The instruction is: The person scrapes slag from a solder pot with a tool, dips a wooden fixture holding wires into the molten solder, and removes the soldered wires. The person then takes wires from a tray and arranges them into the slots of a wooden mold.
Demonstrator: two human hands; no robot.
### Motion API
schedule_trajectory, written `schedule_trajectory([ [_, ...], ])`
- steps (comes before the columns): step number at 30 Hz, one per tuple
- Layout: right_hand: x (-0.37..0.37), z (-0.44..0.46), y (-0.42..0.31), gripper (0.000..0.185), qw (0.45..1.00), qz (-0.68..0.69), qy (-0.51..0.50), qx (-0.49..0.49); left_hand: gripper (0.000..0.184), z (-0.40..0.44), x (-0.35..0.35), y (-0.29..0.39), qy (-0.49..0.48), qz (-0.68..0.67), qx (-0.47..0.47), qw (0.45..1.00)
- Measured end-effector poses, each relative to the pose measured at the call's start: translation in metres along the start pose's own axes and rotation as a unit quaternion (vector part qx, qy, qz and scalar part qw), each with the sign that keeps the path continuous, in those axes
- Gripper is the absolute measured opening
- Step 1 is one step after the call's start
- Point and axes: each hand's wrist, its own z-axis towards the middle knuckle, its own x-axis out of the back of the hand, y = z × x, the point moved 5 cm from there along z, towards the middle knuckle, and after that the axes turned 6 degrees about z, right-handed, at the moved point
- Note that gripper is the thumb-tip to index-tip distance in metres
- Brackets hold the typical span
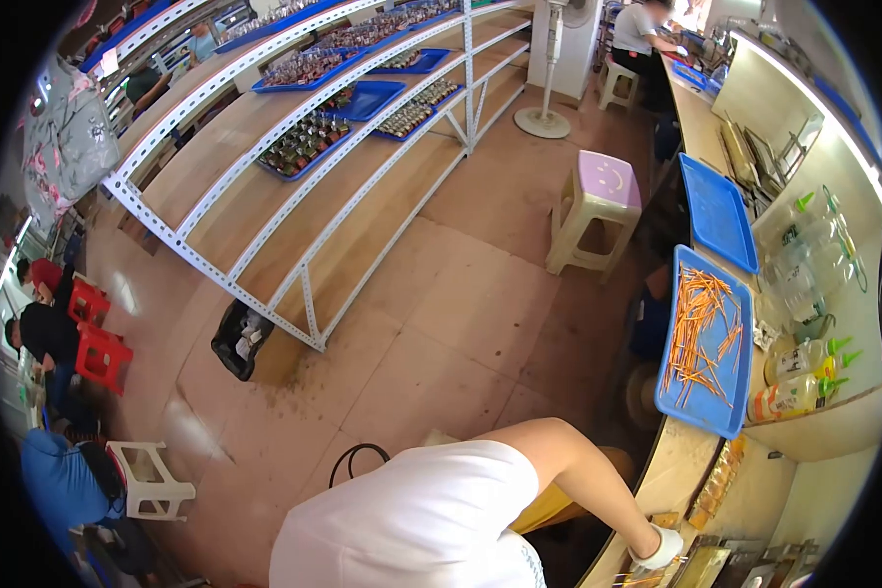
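My left arm, in a white short sleeve, reaches across to the workbench [678,449] at the bottom right. My left hand [660,549] wears a white glove and is closed, its fingers partly hidden. Thin orange sticks [639,580] show by the hand at the lower edge, and small stick ends poke out past the fingers. Just beyond it lies an amber-coloured strip of pieces [717,482]. Metal bars [704,566] are to the right of the hand. My right hand is out of view.
A blue tray of orange sticks [701,333] and another blue tray [717,211] line the bench. Bottles [799,363] stand along the wall. A stool [598,206], a metal shelf rack [265,225] and a fan stand [542,122] occupy the floor. Other people sit at left and far right.
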Motion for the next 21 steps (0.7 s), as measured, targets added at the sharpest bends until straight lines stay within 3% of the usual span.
schedule_trajectory([
  [1, -0.003, 0.0, 0.008, 0.041, 0.998, 0.056, -0.001, 0.006, 0.021, -0.009, 0.004, -0.005, -0.025, -0.058, 0.056, 0.996],
  [2, -0.002, 0.001, 0.0, 0.041, 0.998, 0.057, 0.002, 0.0, 0.019, 0.038, -0.041, -0.008, 0.077, -0.149, 0.043, 0.985],
  [3, -0.002, 0.002, -0.02, 0.039, 0.995, 0.091, -0.028, -0.037, 0.019, 0.021, -0.04, -0.017, 0.067, -0.392, 0.175, 0.9],
  [4, 0.003, 0.001, -0.039, 0.041, 0.988, 0.123, -0.052, -0.084, 0.02, -0.009, -0.038, -0.02, 0.04, -0.605, 0.286, 0.742],
  [5, 0.011, -0.009, -0.043, 0.046, 0.975, 0.153, -0.066, -0.146, 0.02, -0.02, -0.036, -0.022, 0.016, -0.613, 0.255, 0.748],
  [7, -0.024, 0.008, 0.005, 0.024, 0.956, 0.283, -0.015, 0.07, 0.018, -0.031, -0.021, -0.032, 0.072, -0.434, 0.111, 0.891],
  [8, 0.0, -0.01, -0.032, 0.023, 0.956, 0.283, 0.01, 0.08, 0.02, -0.034, -0.013, -0.034, 0.115, -0.356, 0.008, 0.927],
  [9, 0.003, -0.009, -0.023, 0.021, 0.968, 0.23, -0.102, -0.013, 0.022, -0.037, -0.003, -0.034, 0.175, -0.283, -0.099, 0.938],
  [10, 0.005, -0.014, -0.013, 0.022, 0.969, 0.247, -0.003, 0.011, 0.021, -0.03, -0.014, -0.037, 0.16, -0.301, -0.117, 0.933],
  [11, 0.012, -0.016, -0.012, 0.025, 0.957, 0.288, -0.014, -0.012, 0.016, -0.061, 0.041, -0.04, -0.114, -0.629, 0.066, 0.766],
  [12, 0.012, -0.02, 0.003, 0.027, 0.961, 0.275, 0.038, -0.017, 0.018, -0.063, 0.04, -0.036, -0.15, -0.832, 0.112, 0.522],
  [13, 0.009, -0.017, 0.006, 0.029, 0.965, 0.257, 0.027, -0.038, 0.024, -0.075, 0.066, -0.049, -0.099, -0.754, 0.192, 0.62],
  [15, 0.021, -0.028, -0.001, 0.041, 0.964, 0.236, 0.037, -0.119, 0.037, -0.078, 0.066, -0.053, -0.045, -0.785, 0.173, 0.593],
  [17, 0.02, -0.03, -0.012, 0.044, 0.96, 0.253, 0.052, -0.112, 0.038, -0.084, 0.066, -0.056, -0.049, -0.776, 0.21, 0.592],
  [18, 0.015, -0.027, -0.011, 0.045, 0.974, 0.203, 0.064, -0.08, 0.038, -0.086, 0.061, -0.059, -0.053, -0.771, 0.216, 0.597],
  [19, 0.013, -0.023, -0.014, 0.045, 0.983, 0.156, 0.041, -0.092, 0.037, -0.088, 0.051, -0.057, -0.072, -0.79, 0.224, 0.566],
  [21, 0.01, -0.016, -0.025, 0.046, 0.99, 0.097, 0.004, -0.102, 0.036, -0.09, 0.043, -0.048, -0.094, -0.774, 0.226, 0.584],
])
